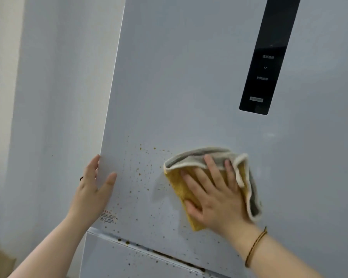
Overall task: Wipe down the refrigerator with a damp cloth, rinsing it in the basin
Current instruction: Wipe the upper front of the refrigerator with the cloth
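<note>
The white refrigerator door fills most of the view, with brown splatter spots across its lower left part. My right hand presses a yellow and grey cloth flat against the door with spread, straight fingers, just right of the spots. My left hand holds the door's left edge, thumb on the front face and fingers wrapped behind the edge. No basin is in view.
A black touch control panel runs down the door at upper right. Below the door lies a dirty seam and a lower drawer front. A pale wall stands to the left.
</note>
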### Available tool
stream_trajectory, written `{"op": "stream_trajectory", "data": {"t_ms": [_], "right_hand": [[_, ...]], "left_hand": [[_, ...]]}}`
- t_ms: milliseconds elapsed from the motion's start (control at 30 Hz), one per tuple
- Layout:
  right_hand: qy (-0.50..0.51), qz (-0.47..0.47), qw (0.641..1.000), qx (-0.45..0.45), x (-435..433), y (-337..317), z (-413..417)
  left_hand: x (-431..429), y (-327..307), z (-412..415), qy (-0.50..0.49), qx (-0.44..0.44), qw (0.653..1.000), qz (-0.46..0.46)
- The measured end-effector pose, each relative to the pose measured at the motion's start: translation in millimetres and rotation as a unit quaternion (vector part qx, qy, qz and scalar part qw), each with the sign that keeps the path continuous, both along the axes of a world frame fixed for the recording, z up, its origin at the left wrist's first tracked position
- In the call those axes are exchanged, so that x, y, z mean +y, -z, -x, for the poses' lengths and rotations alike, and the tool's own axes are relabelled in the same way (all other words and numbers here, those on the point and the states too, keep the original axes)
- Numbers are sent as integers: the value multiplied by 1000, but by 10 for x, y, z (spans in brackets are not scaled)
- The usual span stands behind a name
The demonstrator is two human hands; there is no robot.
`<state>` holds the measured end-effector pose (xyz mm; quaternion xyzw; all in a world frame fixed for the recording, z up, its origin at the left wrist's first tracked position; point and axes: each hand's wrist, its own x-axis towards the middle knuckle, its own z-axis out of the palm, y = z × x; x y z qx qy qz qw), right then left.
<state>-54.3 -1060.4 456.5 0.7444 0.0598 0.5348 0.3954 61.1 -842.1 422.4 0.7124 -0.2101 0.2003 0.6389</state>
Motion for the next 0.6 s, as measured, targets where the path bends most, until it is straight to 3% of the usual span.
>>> {"op": "stream_trajectory", "data": {"t_ms": [67,167,267,333,433,500,600], "right_hand": [[-6,3,1000,-28,-28,-391,4],[6,-107,985,-133,4,-880,-32],[25,-169,966,-193,138,-883,-125],[25,-157,974,-161,216,-681,-184],[-6,-28,999,-25,235,-354,-201],[-40,49,997,36,179,-431,-179],[-31,49,998,9,131,-890,-187]], "left_hand": [[7,-6,7,5,9,1000,4],[14,-2,30,17,16,1000,7],[15,5,7,29,25,999,17],[12,18,-14,30,30,999,22],[42,9,-12,44,37,998,33],[74,-19,9,68,45,995,56],[120,-50,31,97,63,990,84]]}}
